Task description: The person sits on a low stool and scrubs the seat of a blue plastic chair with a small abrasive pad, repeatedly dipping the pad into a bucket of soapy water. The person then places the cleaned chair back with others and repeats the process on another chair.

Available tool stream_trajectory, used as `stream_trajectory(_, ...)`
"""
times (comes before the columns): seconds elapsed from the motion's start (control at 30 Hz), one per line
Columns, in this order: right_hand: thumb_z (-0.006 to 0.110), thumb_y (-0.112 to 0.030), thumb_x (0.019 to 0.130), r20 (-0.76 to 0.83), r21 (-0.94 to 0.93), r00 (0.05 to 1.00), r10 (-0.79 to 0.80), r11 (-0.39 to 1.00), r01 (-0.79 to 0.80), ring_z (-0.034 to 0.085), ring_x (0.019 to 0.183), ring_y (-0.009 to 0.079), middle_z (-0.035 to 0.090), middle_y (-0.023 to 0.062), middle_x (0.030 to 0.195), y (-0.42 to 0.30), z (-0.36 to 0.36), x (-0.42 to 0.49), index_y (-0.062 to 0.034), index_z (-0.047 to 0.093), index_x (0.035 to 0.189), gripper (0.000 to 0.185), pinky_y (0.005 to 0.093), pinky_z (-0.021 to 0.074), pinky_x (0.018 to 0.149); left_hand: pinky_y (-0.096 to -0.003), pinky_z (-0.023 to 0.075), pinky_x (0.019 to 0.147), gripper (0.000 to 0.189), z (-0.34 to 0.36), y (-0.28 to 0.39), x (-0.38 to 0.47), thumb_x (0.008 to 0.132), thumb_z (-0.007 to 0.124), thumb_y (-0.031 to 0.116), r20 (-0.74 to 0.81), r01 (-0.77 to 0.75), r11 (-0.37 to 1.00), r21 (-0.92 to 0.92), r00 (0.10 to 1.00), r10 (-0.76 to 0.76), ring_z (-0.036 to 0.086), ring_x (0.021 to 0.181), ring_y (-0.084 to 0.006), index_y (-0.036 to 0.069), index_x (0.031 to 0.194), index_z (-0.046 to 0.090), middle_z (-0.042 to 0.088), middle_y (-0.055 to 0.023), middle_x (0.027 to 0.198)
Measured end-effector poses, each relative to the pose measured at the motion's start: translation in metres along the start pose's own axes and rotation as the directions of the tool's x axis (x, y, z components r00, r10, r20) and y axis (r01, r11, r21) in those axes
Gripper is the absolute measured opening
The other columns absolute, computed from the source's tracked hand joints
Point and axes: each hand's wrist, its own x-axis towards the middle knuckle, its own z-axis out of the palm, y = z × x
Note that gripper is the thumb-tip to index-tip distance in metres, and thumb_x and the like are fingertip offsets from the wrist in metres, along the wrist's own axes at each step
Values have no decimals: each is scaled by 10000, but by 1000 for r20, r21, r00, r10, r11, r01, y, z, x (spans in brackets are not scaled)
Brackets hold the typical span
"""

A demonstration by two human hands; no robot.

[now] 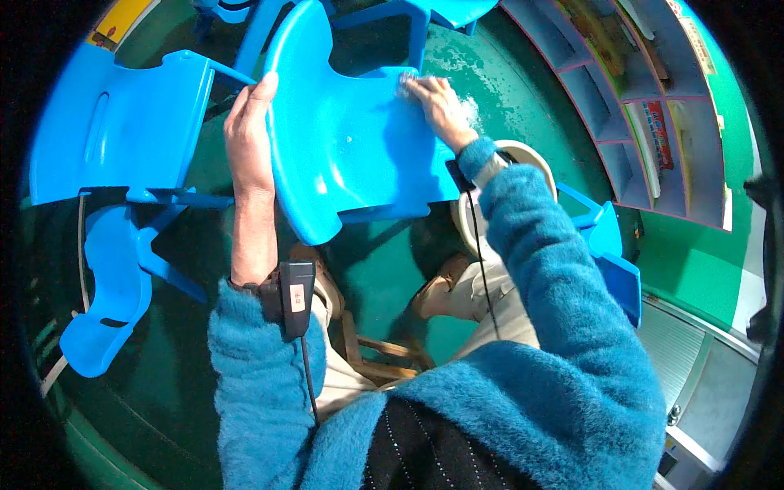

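Note:
A blue plastic chair (361, 131) is in front of me, its curved backrest towards the left and its seat towards the right. My left hand (250, 135) grips the outer edge of the backrest, thumb uppermost. Bent over the far corner of the seat, my right hand (438, 107) presses a greyish scouring pad (405, 81) to the plastic. My fingers partly hide the pad, and its material is hard to tell. Below my right wrist stands a cream bucket (531, 154), partly covered by my sleeve. Whitish foam or water (470, 113) shows just beyond that hand.
More blue chairs stand at the left (141, 122), lower left (116, 288) and the top edge. Another blue chair (603, 236) is right of the bucket. A shelf unit (625, 92) with books lines the right side. The green floor (502, 67) looks wet. A wooden stool (386, 361) is beneath me.

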Motion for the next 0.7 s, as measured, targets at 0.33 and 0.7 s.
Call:
stream_trajectory(0.33, 560, -74, 884, -182, 57, 979, 89, 995, -80, 540, 1070, 341, 595, 133, 1241, -6, 11, -3, -105, 620, 1271, 394, 416, 455, 953, -284, 513, 791, 404, 2, 2, 1, 938, 582, 416, -30, 1, 1000, 24, 1000, -1, 635, 885, -148, 53, 1096, 664, 667, -66, 960)
stream_trajectory(0.7, 596, -44, 777, -353, -62, 915, 195, 971, -230, 580, 1064, 362, 621, 172, 1145, -10, 23, 1, -47, 605, 1198, 421, 448, 454, 951, -253, 485, 756, 362, 4, 3, 0, 943, 602, 387, -57, -25, 999, 28, 998, 26, 605, 837, -118, 48, 1047, 675, 639, -33, 891)
